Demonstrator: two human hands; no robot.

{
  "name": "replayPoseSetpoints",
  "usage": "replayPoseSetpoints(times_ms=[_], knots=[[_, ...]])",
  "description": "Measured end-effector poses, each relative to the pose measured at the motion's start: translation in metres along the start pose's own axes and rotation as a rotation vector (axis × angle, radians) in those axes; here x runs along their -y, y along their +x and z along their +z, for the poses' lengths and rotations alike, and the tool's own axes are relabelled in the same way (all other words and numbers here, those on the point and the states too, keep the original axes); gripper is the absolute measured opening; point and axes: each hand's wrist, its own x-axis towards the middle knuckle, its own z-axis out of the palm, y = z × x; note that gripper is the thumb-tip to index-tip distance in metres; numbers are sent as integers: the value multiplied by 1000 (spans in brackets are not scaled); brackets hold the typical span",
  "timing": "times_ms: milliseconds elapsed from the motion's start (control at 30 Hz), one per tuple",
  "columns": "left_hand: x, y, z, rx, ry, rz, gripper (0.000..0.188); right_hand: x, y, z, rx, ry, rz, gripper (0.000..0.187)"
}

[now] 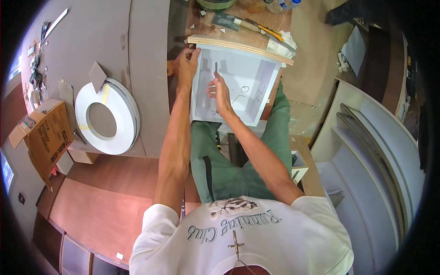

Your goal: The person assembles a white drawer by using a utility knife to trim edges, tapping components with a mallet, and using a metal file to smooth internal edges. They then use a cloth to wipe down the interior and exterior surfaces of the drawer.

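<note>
A white open box like a drawer [238,117] rests over my knees and the brown work surface. A plywood-edged board [238,49] runs along its far side, and dark marker strokes show on its inner floor. My left hand [186,66] is closed at the drawer's far left corner, gripping the side by the board; some fingertips are hidden. Over the drawer's inside, my right hand [221,96] pinches a thin, dark grey, flat tool [216,67] that points away from me. Its exact kind is too small to tell.
Beyond the board lie a yellow utility knife [270,33], a putty knife [225,21] and a white cloth [281,47]. A roll of white edge banding [82,112] and a cardboard box [49,133] are left. A pale cabinet [353,151] stands right.
</note>
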Motion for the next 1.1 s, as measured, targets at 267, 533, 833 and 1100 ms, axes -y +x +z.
replayPoseSetpoints(times_ms=[267,533,833,1100], knots=[[0,4,19,-4,-87,-69,21,-17,-6,8,-1,-86,-33,72],[31,10,6,299,-193,-139,30,-20,-4,30,-171,-420,-266,59],[30,16,-4,221,-301,-176,21,-7,7,52,-225,-545,-395,55],[32,16,-6,302,-326,-233,19,-6,10,55,-242,-574,-384,55]])
